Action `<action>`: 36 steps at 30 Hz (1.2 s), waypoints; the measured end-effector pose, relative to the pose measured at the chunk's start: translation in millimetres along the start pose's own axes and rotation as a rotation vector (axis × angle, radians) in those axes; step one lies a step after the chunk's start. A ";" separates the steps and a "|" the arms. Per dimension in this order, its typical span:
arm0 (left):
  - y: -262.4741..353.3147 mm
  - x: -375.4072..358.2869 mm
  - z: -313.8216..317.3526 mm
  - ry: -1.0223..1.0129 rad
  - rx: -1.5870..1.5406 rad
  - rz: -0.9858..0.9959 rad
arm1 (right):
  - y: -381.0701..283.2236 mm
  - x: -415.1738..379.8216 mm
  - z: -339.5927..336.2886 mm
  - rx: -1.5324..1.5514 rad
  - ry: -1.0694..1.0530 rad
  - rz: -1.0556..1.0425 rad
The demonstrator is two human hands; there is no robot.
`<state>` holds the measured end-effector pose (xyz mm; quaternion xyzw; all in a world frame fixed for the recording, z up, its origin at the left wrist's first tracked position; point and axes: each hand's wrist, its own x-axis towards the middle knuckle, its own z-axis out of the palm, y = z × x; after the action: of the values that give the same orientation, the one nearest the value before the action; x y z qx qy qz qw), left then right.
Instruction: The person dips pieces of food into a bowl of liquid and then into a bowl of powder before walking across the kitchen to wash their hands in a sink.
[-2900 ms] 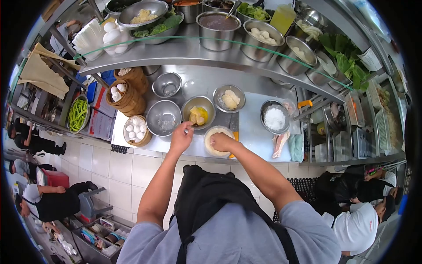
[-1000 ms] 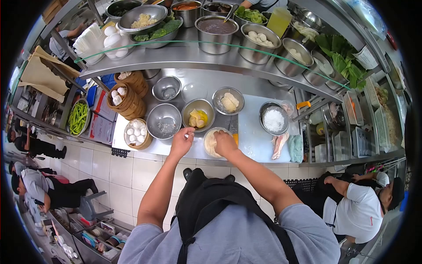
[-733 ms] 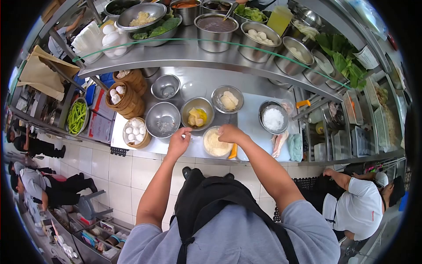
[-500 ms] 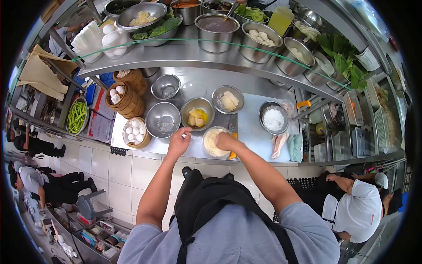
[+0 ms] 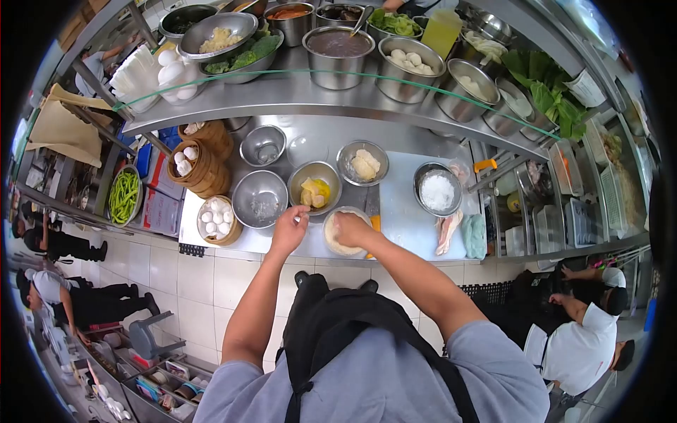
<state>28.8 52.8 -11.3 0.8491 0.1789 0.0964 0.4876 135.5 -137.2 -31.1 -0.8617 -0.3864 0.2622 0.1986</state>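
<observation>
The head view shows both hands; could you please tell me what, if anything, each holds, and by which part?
The right hand is in the pale crumbs, fingertips hidden, so its hold cannot be told. The left hand shows nothing held.

- Grey-blue shirt [image 5: 384, 381], short sleeves [image 5: 493, 352] toward 7 o'clock and between 4 and 5
- Black apron [image 5: 342, 310] at 6 o'clock, softly creased
- Black straps [image 5: 293, 403], one knotted just past 6 o'clock, the other at 5
- Dark shoes [image 5: 301, 278] at 7 and 5 o'clock
- Left hand [image 5: 289, 230], right hand [image 5: 351, 231] bare
</observation>
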 end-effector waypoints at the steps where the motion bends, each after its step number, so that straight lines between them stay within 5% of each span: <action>1: 2.3 -1.1 -1.4 0.013 -0.025 -0.016 | -8.2 -15.0 -5.1 -0.041 0.119 -0.051; 8: -0.5 -11.9 -9.2 -0.002 -0.018 -0.079 | 7.0 -18.4 9.0 -0.218 0.229 -0.050; 15: -20.5 -15.1 -12.6 0.029 -0.036 -0.022 | 22.4 5.1 -46.9 0.131 -0.211 0.101; 17: -20.9 -14.7 -14.8 0.023 -0.021 -0.056 | 33.2 8.4 -42.2 0.139 0.083 0.047; 27: -26.4 -11.4 -3.9 0.030 -0.032 0.043 | 22.0 20.3 15.5 0.158 -0.074 -0.011; 36: -23.2 33.6 -10.1 0.108 -0.001 0.120 | -9.7 -27.5 -4.2 -0.192 0.203 -0.100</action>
<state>51.4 84.8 -26.6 0.8516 0.1537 0.1715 0.4709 117.1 -152.9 -14.3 -0.8784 -0.4302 0.1253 0.1660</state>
